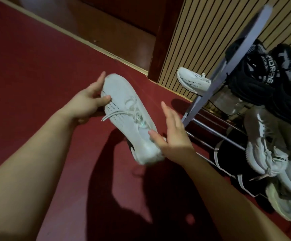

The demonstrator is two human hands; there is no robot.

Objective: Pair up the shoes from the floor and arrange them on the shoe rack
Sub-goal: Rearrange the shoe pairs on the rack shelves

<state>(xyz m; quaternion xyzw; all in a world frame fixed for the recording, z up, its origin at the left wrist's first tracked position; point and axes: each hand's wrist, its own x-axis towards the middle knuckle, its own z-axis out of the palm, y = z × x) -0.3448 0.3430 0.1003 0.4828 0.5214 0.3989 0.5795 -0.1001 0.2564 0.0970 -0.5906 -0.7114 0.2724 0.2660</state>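
My left grip (89, 101) curled round shoe (127, 122) toe, thumb on top; right grip (174, 141) spread, fingers straight, thumb touching heel; twin shoe (193, 80) on rack (219, 134) nearby

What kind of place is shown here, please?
Probably a home entryway or hallway corner. A metal shoe rack holding several sneakers stands by a slatted wall panel, near a dark wooden frame, on a red floor.
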